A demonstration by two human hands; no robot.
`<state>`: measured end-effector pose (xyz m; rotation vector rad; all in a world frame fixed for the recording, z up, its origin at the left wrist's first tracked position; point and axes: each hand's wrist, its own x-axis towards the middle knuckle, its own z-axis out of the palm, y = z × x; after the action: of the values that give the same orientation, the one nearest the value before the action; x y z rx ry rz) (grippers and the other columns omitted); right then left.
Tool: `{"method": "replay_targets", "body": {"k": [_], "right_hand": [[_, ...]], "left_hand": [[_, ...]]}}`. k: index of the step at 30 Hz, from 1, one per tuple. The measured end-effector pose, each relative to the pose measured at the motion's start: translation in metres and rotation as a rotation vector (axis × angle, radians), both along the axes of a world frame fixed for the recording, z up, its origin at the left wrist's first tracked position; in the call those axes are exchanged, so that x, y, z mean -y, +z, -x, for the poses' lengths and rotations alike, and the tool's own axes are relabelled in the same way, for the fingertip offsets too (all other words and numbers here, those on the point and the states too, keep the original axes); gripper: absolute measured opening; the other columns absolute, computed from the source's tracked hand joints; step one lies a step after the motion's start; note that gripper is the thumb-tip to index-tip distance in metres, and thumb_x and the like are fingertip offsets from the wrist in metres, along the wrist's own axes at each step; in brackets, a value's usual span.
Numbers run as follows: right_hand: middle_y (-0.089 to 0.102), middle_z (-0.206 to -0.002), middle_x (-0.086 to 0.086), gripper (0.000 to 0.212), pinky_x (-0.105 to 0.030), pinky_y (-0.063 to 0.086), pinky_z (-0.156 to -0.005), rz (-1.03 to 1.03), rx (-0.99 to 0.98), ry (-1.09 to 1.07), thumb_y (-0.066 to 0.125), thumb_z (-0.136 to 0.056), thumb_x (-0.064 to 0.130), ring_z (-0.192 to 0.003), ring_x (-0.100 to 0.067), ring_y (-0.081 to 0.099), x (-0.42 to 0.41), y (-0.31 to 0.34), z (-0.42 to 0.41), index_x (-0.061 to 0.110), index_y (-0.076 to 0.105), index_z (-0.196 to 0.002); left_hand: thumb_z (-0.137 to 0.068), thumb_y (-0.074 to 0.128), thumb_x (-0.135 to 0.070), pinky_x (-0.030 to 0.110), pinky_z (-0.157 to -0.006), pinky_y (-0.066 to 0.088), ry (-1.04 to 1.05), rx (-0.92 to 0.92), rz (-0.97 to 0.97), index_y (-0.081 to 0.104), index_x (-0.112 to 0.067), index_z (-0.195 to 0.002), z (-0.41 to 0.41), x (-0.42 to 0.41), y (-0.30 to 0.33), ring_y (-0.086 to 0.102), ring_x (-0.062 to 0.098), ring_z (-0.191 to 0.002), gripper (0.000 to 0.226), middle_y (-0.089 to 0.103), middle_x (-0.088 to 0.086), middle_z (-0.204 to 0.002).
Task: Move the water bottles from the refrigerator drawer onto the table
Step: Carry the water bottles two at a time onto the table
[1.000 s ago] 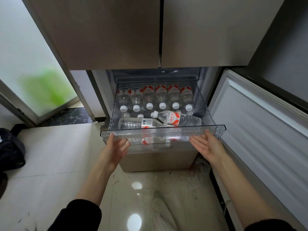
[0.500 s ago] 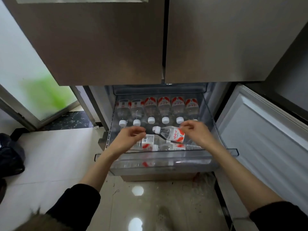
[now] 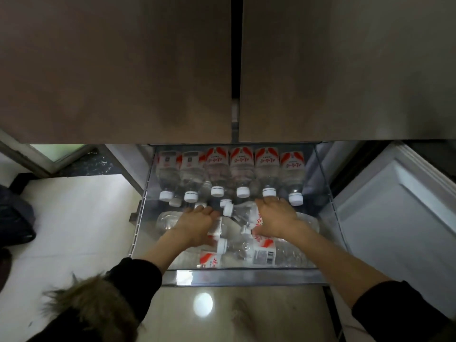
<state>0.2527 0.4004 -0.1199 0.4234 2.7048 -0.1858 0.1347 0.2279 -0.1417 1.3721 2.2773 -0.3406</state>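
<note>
Both hands now deeper in the drawer vs 0.5 s ago, camera leaned in closer & steeper; upper fridge doors fill more of the view.

Right hand [image 3: 276,215] lies palm-down over the tilted bottle [image 3: 243,212], fingers draped across its body near the red label; grip looks like it's closing on it, but fingers curl out of sight, so can't tell if it's really grasped. White cap of that bottle pokes out to the left, between the two hands. Left hand [image 3: 197,222] palm-down on a lying bottle [image 3: 167,220] at the drawer's left-middle, fingers reach fwd toward the caps; grip state likewise unclear, fingertips hidden.

Front bottle [image 3: 259,253] lies on its side just behind the drawer's front wall, cap pointing left, barcode label up, untouched. Another red-label bottle partly under the left wrist, details hidden.

Back row of bottles [image 3: 241,166]: six lying side by side, caps pointing at the camera, red/white labels. A few more caps peek from a lower layer beneath them.

All bottles inside the clear drawer [image 3: 241,276], which is pulled out of the fridge's lower section. Upper fridge doors [image 3: 116,70] shut, brown. Lower door [image 3: 399,206] swung open at right, white inner panel showing. Glossy pale floor [image 3: 74,218] left & below, light reflection on it. Dark bag [image 3: 14,215] at far left edge. Black sleeves on both arms, fur trim at bottom left.
</note>
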Motion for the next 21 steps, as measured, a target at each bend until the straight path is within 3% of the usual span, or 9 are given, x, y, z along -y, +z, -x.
{"method": "replay_targets", "body": {"k": [5, 9, 11, 17, 21], "right_hand": [[0.051, -0.128, -0.015, 0.067, -0.038, 0.037, -0.098, -0.068, -0.023, 0.019, 0.063, -0.074, 0.050, -0.117, -0.029, 0.047, 0.000, -0.003, 0.000, 0.007, 0.045, -0.123], [0.052, -0.124, -0.011, 0.077, -0.037, 0.044, -0.089, 0.011, -0.161, -0.070, 0.059, -0.070, 0.063, -0.110, -0.028, 0.052, -0.003, 0.010, -0.013, 0.009, 0.044, -0.124], [0.054, -0.123, -0.008, 0.072, -0.035, 0.045, -0.087, 0.065, -0.254, -0.114, 0.062, -0.070, 0.057, -0.109, -0.025, 0.053, -0.005, 0.020, -0.021, 0.012, 0.043, -0.124], [0.054, -0.122, -0.001, 0.068, -0.033, 0.045, -0.091, 0.436, -0.562, -0.376, 0.076, -0.067, 0.034, -0.109, -0.018, 0.053, -0.005, 0.053, -0.034, 0.021, 0.043, -0.124], [0.052, -0.112, 0.006, 0.067, -0.024, 0.040, -0.083, 0.657, -0.735, -0.348, 0.080, -0.066, 0.025, -0.103, -0.011, 0.050, 0.014, 0.082, -0.023, 0.021, 0.045, -0.123]], "left_hand": [[-0.075, 0.065, -0.048, 0.044, -0.099, 0.041, -0.032, -0.062, -0.031, 0.036, -0.018, -0.133, 0.002, -0.001, -0.001, 0.042, 0.024, -0.124, 0.072, 0.044, 0.005, -0.136], [-0.076, 0.064, -0.048, 0.037, -0.093, 0.044, 0.040, -0.032, -0.132, 0.038, -0.019, -0.132, 0.001, 0.008, 0.008, 0.048, 0.023, -0.118, 0.069, 0.049, 0.004, -0.132], [-0.077, 0.065, -0.047, 0.033, -0.089, 0.044, 0.063, -0.008, -0.213, 0.037, -0.019, -0.133, 0.000, 0.015, 0.020, 0.051, 0.022, -0.112, 0.069, 0.050, 0.004, -0.130], [-0.069, 0.075, -0.042, 0.024, -0.088, 0.046, 0.390, 0.232, -0.694, 0.043, -0.017, -0.126, 0.003, 0.043, 0.058, 0.056, 0.013, -0.105, 0.070, 0.058, -0.001, -0.121], [-0.067, 0.077, -0.036, 0.021, -0.085, 0.047, 0.684, 0.344, -0.952, 0.045, -0.017, -0.123, -0.012, 0.070, 0.077, 0.057, 0.010, -0.104, 0.067, 0.057, -0.006, -0.117]]}}
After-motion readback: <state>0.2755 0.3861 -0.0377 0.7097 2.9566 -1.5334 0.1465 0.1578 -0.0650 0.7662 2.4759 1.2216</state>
